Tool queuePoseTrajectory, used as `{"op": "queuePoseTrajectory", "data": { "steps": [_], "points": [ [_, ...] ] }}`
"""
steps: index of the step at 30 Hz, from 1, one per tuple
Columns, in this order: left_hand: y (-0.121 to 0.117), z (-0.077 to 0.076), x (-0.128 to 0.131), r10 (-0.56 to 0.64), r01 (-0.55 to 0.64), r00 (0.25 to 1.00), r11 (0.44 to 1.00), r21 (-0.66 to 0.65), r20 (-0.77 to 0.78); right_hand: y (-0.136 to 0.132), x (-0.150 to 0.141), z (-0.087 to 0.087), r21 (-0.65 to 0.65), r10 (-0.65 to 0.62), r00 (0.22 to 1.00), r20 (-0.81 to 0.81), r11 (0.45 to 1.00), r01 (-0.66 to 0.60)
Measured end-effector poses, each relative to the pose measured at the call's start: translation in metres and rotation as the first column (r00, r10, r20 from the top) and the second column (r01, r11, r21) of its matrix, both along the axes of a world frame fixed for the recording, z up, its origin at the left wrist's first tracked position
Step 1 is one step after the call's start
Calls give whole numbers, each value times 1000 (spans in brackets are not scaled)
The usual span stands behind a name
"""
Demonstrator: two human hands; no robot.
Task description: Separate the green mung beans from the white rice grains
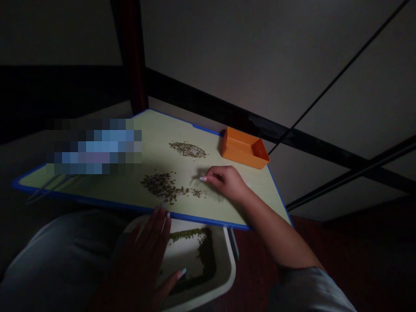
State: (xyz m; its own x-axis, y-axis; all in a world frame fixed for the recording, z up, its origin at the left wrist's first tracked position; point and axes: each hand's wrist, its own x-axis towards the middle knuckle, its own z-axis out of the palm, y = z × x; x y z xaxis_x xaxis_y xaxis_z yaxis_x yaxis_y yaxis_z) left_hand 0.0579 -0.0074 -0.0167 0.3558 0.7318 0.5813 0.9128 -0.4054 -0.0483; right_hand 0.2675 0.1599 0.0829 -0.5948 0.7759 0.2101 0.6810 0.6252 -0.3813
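Observation:
On a pale yellow board (130, 173) with a blue rim lie two spreads of small seeds or grains. The nearer pile (159, 186) is darker and trails off to the right; the farther pile (187, 150) is lighter and mixed. My right hand (225, 182) is above the board, just right of the nearer pile, thumb and fingertips pinched together. Whatever it pinches, if anything, is too small and dim to tell. With fingers stretched out, my left hand (149, 247) is at the board's near edge, over a white basin (229, 260) holding greenish grains.
An open orange box (243, 158) stands at the board's far right corner. A pixelated, bluish item (97, 149) is at the left end, with thin strands or rods below it. Cabinet panels (260, 65) rise behind the board. Dark reddish floor (253, 273) shows below.

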Motion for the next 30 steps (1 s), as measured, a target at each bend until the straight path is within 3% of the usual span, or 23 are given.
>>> {"op": "queuePoseTrajectory", "data": {
  "steps": [6,10,15,17,23,30],
  "points": [
    [1,-4,-3,-10,10,1000,1000,4,-2,6,-5,-2,193,-116,979,169,978,82],
    [2,-2,-5,-33,33,999,999,20,-2,6,-12,-7,166,-72,970,232,985,34],
    [3,-5,-7,-63,64,998,998,16,-13,5,-9,-3,115,62,983,172,990,-83],
    [4,-7,-8,-64,64,998,998,13,-7,6,-2,3,105,46,990,131,993,-60],
    [4,-9,-9,-61,61,998,998,-6,-24,14,19,17,178,-204,961,185,969,171],
    [3,-12,-12,-36,35,999,997,-70,-10,15,11,3,158,-110,959,262,985,70]
  ]
}}
